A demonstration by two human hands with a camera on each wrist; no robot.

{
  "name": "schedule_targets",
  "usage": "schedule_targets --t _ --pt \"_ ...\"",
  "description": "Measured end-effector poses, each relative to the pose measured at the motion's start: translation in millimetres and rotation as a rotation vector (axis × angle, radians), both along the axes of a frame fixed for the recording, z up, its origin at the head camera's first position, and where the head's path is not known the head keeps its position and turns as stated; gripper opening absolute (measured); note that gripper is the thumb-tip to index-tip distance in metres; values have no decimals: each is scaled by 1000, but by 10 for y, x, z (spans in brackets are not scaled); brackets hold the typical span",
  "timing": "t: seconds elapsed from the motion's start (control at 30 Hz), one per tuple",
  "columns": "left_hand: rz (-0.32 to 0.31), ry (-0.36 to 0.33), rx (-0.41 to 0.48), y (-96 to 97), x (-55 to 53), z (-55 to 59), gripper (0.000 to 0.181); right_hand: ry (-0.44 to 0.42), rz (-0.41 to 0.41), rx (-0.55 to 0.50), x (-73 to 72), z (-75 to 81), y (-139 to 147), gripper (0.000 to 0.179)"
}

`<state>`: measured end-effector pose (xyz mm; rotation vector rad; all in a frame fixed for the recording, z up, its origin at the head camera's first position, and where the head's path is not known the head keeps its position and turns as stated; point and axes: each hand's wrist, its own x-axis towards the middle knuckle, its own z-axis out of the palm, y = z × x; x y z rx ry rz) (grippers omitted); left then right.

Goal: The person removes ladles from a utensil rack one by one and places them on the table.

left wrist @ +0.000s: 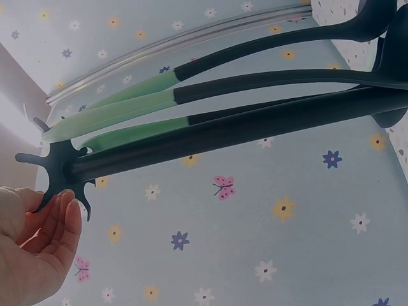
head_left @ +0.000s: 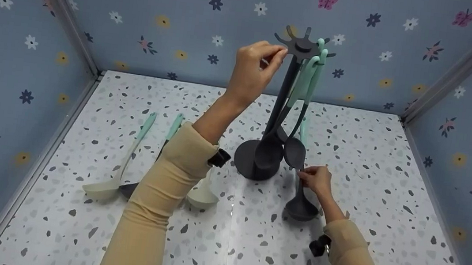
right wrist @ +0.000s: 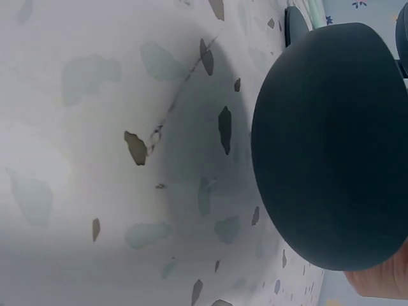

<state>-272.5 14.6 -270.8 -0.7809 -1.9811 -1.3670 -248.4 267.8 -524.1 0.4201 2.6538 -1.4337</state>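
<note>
My left hand (head_left: 252, 70) pinches one hook of the black utensil stand (head_left: 282, 97) at its star-shaped top; the left wrist view shows thumb and fingertips around that hook. Mint-handled black utensils hang from the stand's right side, among them a spoon (head_left: 294, 152) and a broader-headed utensil (head_left: 268, 152). Low at the right of the stand, my right hand (head_left: 318, 181) grips a black ladle (head_left: 302, 209) by the dark lower part of its handle, bowl downward. The ladle's mint handle end shows behind the hanging spoon. In the right wrist view the ladle bowl (right wrist: 325, 146) hides most of the hand.
On the speckled table (head_left: 223, 246) at left lie a cream ladle (head_left: 100, 188), a mint-handled dark utensil (head_left: 128, 189) partly behind my left sleeve, and another cream utensil (head_left: 202, 195). Flower-patterned panels (head_left: 177, 23) enclose the back and both sides.
</note>
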Motion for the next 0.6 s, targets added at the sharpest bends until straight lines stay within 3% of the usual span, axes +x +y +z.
schedule_targets --t 0.6 --pt "4 -2 -16 -3 8 2 21 -26 11 60 -4 -158 24 18"
